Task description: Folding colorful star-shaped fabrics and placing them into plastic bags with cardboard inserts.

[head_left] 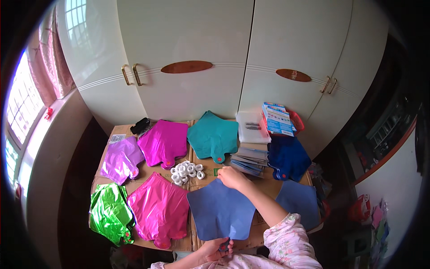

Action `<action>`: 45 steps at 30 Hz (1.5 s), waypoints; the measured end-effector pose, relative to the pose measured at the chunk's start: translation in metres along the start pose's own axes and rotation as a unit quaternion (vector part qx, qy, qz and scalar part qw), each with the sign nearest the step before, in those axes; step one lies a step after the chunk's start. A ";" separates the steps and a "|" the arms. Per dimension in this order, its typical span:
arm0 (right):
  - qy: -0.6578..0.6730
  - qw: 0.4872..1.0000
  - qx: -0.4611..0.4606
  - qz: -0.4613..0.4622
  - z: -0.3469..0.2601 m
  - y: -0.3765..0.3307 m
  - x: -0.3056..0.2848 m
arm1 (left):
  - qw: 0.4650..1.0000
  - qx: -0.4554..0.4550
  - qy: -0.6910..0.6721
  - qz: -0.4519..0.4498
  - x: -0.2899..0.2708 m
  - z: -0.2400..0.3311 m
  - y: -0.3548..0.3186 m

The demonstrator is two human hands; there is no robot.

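Blue foil balloon (220,214) lies flat at table centre, its neck pinched closed in left hand (216,249) at 6 o'clock, its top edge under the closed fingers of right hand (232,177) at 12 o'clock. White rings (187,172) sit at 11 o'clock, pink foil balloon (159,210) at 9 o'clock.

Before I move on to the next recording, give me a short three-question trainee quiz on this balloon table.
1. True or false: the left hand pinches the neck of the flat blue foil balloon at its near end.
2. Which pile lies directly left of the right hand? A) white ribbon rolls B) green foil balloons C) the dark blue foil balloons
3. Fill in: the teal foil balloon lies at the far side of the cardboard-covered table, in front of the white ______.

Key: 1 true; 2 A; 3 wardrobe.
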State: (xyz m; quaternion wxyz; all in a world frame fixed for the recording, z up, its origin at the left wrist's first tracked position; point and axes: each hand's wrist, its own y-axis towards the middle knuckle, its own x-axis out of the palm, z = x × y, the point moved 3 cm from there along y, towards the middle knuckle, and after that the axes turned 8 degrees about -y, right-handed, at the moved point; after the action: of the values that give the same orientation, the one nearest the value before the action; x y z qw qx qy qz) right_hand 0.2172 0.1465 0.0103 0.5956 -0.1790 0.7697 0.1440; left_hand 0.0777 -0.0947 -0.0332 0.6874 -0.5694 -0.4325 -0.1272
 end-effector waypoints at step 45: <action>-0.089 0.987 -0.010 0.137 -0.056 -0.089 0.029 | 0.495 0.362 0.745 0.264 0.052 0.120 -0.032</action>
State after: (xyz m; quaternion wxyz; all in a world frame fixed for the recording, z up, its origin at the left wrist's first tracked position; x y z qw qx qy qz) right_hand 0.2022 0.0392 -0.0050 0.6344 -0.0642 0.7296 0.2471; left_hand 0.0333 0.0186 0.0241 0.9018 -0.0526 0.4021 -0.1491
